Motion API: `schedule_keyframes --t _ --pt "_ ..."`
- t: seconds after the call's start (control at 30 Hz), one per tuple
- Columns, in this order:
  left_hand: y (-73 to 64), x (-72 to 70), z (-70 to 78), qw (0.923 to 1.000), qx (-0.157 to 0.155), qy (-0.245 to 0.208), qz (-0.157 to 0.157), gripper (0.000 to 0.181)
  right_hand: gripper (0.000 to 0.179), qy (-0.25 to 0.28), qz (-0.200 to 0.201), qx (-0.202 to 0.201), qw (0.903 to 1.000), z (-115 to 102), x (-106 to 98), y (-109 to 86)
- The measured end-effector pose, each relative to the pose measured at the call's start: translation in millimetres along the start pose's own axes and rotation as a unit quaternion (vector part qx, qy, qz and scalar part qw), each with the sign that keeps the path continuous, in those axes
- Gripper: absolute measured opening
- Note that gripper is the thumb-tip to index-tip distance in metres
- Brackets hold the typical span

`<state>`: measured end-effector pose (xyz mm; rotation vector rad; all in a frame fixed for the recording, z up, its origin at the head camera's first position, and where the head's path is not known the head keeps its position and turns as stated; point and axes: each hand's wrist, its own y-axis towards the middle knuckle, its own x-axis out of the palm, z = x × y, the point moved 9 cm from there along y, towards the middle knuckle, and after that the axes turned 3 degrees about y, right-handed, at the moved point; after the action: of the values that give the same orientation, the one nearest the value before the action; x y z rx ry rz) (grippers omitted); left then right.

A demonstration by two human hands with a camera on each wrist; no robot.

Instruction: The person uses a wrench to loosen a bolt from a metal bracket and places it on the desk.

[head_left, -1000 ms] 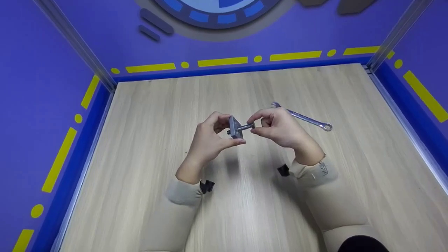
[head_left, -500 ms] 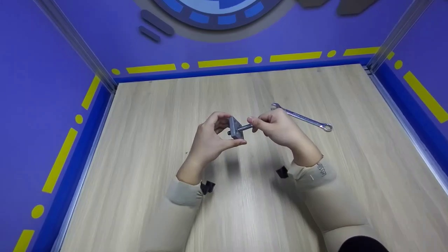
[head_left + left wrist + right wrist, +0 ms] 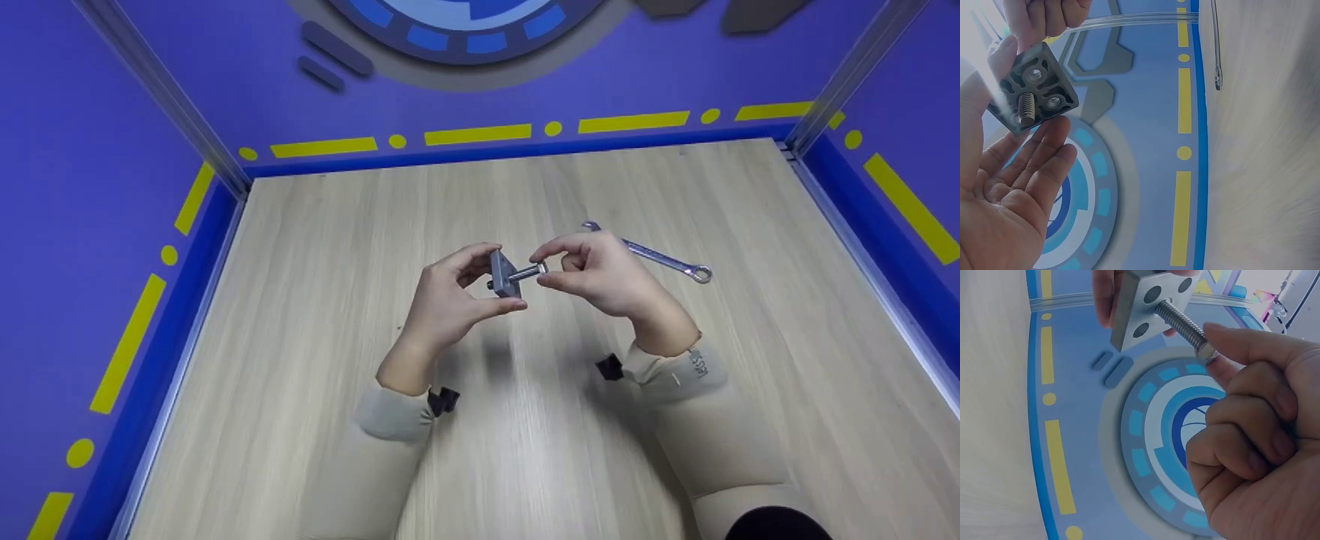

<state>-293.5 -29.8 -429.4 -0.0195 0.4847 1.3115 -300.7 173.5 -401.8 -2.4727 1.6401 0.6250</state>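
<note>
A square grey plate [image 3: 504,274] with round holes is held on edge above the table by my left hand [image 3: 441,300], thumb on one edge and fingertips on the opposite edge. A threaded bolt [image 3: 526,272] passes through the plate. In the left wrist view its threaded end [image 3: 1027,108] sticks out of the plate's ribbed side. My right hand [image 3: 609,279] pinches the bolt's outer end between thumb and index finger. The right wrist view shows a small hex-shaped end [image 3: 1206,353] on the bolt there, with the other fingers curled into the palm.
A combination wrench [image 3: 664,259] lies on the wooden table [image 3: 337,262] behind my right hand. Blue-purple panels [image 3: 480,105] with yellow dashes enclose the back and sides. Black pieces [image 3: 609,367] are attached near both sleeve cuffs.
Half a second ago my right thumb was rolled forward over the bolt's end; now thumb and index finger are back in about their earlier spread. The left hand and plate stay almost still.
</note>
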Motion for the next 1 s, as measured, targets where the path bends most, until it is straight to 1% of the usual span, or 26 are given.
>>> schedule_keyframes --t 0.1,0.23,0.3,0.37,0.4,0.47,0.53,0.63,0.7,0.8,0.9,1.0 --pt "0.6 -0.7 -0.3 1.0 0.0 0.0 0.002 0.08 0.027 0.0 0.0 -0.011 0.9999 -1 0 0.5" --pt "0.6 -1.1 1.1 1.0 0.0 0.001 0.003 0.079 0.034 0.007 0.009 -0.01 0.9999 -2 -2 1.7" --pt "0.4 -0.9 2.2 1.0 0.004 0.001 0.003 0.079 0.031 0.002 0.026 -0.001 0.9997 -1 -4 2.5" --pt "0.1 -0.7 2.8 1.0 0.007 0.001 0.005 0.079 0.024 -0.015 0.046 0.013 0.9987 1 -7 2.9" --pt "0.0 -0.5 3.0 1.0 0.008 0.002 0.005 0.079 0.024 -0.025 0.053 0.022 0.998 3 -7 3.1" --pt "0.1 -0.1 2.9 0.9999 0.01 0.001 0.006 0.079 0.035 -0.048 0.06 0.042 0.9961 8 -7 4.0" --pt "0.0 0.5 2.4 0.9999 0.012 0.001 0.007 0.079 0.046 -0.058 0.055 0.059 0.995 11 -4 4.7" --pt "0.2 0.9 1.8 0.9999 0.015 0.001 0.008 0.078 0.051 -0.059 0.038 0.073 0.9949 15 1 6.0" --pt "0.4 0.8 2.1 0.9998 0.016 0.002 0.007 0.079 0.048 -0.057 0.03 0.073 0.9953 15 3 6.2" --pt "0.2 0.0 2.3 0.9999 0.015 0.004 0.007 0.079 0.04 -0.053 0.023 0.058 0.9966 12 4 6.4" --pt "0.0 -0.5 1.9 0.9999 0.01 0.005 0.005 0.079 0.029 -0.045 0.022 0.042 0.9978 9 2 5.6" --pt "0.0 -0.7 1.3 1.0 0.004 0.004 0.003 0.078 0.024 -0.035 0.024 0.035 0.9985 7 0 4.2"
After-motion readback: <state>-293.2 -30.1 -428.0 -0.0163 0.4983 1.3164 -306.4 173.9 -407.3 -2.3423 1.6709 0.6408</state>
